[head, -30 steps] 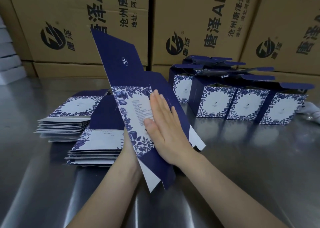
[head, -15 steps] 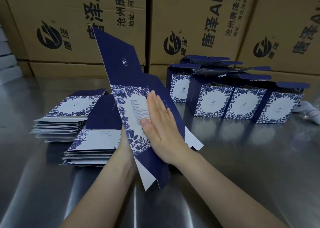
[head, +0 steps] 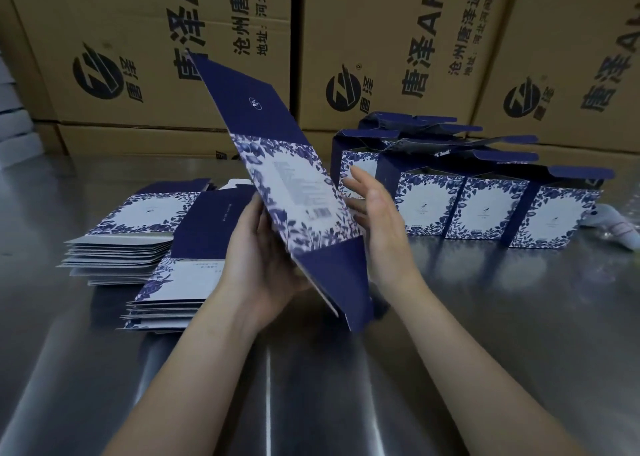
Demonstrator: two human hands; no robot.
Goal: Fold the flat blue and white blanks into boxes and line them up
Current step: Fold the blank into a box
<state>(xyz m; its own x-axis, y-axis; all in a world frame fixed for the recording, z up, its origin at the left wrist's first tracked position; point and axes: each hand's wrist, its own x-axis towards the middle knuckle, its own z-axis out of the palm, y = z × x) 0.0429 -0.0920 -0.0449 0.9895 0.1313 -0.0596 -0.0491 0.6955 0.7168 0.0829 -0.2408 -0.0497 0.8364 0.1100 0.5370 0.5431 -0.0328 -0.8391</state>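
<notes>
I hold one flat blue and white blank (head: 294, 192) tilted on edge above the steel table, its plain blue flap pointing up and left. My left hand (head: 263, 261) cups its left edge, with the fingers behind the card. Beside the right edge, my right hand (head: 377, 220) is held upright with straight fingers, its thumb touching the card. Two stacks of flat blanks (head: 138, 220) (head: 173, 282) lie to the left. Several folded boxes (head: 485, 213) with open top flaps stand in a row at the right, with more behind them (head: 356, 164).
Large brown cartons (head: 398, 57) with black print form a wall along the back of the table (head: 485, 334). A small white object (head: 623, 234) lies at the far right edge. White stacked items (head: 14, 119) sit at the far left.
My right palm has lifted off the printed face and moved to the blank's right edge. The left hand came round to the left edge, and the blank's side panel has swung out of sight.
</notes>
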